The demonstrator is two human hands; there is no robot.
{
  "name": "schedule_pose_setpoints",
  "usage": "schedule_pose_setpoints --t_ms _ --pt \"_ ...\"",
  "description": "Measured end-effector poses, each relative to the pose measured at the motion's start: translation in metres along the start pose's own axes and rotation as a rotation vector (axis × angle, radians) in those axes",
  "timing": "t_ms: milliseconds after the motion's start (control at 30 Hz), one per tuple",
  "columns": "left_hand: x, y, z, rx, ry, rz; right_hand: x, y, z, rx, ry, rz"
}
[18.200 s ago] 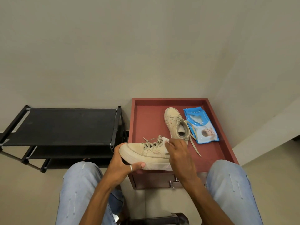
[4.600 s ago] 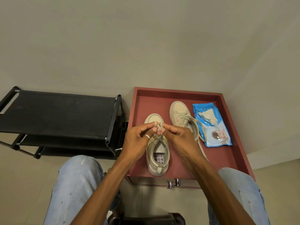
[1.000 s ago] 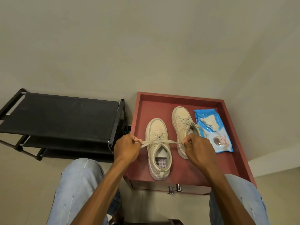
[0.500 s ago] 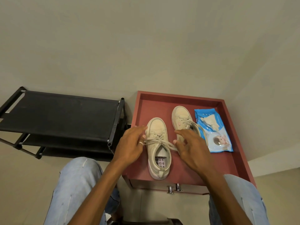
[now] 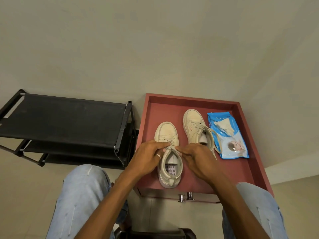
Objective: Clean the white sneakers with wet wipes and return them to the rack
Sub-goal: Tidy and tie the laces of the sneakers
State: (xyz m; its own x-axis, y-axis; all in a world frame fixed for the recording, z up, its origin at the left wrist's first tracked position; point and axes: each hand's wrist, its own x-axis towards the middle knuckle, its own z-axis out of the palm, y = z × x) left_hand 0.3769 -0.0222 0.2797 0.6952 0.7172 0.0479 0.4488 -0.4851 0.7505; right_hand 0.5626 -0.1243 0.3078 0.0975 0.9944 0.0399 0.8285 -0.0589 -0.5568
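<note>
Two off-white sneakers stand toes away from me on a red-brown tray table (image 5: pixel 238 169). The left sneaker (image 5: pixel 167 133) sits upright between my hands. My left hand (image 5: pixel 148 157) pinches its lace at the top eyelets from the left. From the right, my right hand (image 5: pixel 195 156) pinches the other lace end, fingertips almost meeting my left over the tongue. The right sneaker (image 5: pixel 195 125) lies beside it, laces loose. A blue pack of wet wipes (image 5: pixel 229 138) lies right of the shoes, with a crumpled wipe (image 5: pixel 224 126) on top.
A black shoe rack (image 5: pixel 65 121) with fabric shelves stands left of the tray table, close to its edge. My knees in light jeans flank the table front. A plain wall runs behind, and two metal knobs (image 5: pixel 185 197) stick out under the tray.
A second ago my hands pulled the lace ends wide apart. They then let go with fingers spread, and now both have come together, pinching the lace over the tongue.
</note>
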Motion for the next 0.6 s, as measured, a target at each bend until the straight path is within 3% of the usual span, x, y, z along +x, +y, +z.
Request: schedule_pose_setpoints --t_ms 133,333,600 --pt "0.000 0.003 0.001 0.014 0.016 -0.038 0.001 0.000 0.001 -0.146 0.060 0.029" --pt "-0.005 0.012 0.000 0.279 0.025 0.038 0.008 -0.012 0.012 -0.526 0.167 0.063" --pt "-0.009 0.022 -0.001 0.396 0.056 0.052 0.010 -0.011 0.021 -0.506 0.141 0.074"
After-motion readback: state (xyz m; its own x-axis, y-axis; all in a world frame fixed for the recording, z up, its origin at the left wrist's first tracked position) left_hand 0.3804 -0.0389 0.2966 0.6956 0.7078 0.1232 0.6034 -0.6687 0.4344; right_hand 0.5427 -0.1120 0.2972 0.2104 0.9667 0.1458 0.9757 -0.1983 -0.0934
